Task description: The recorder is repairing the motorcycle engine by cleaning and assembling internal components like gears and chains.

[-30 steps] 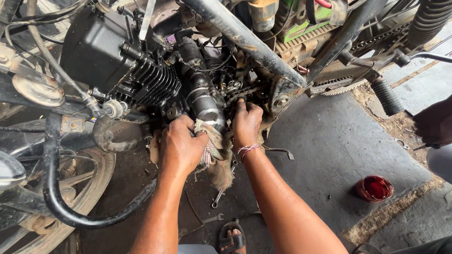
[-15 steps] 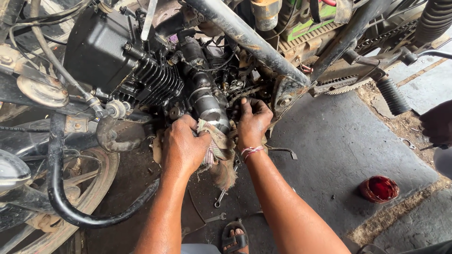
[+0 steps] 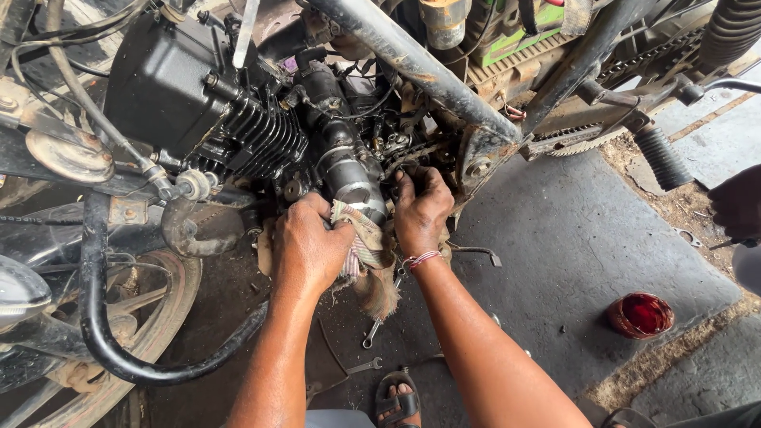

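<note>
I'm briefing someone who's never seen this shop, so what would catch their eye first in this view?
Two bare hands at the middle of a stripped motorcycle engine: the left hand grips a striped rag against a silver cylindrical part, and the right hand reaches into the parts beside the rusty frame tube. At lower right, a small container of red liquid stands out on the grey floor, and spanners lie below the hands.

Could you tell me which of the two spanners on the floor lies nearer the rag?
The upper spanner, angled just below the rag between the forearms; the other spanner lies lower, nearer the sandalled foot.
</note>
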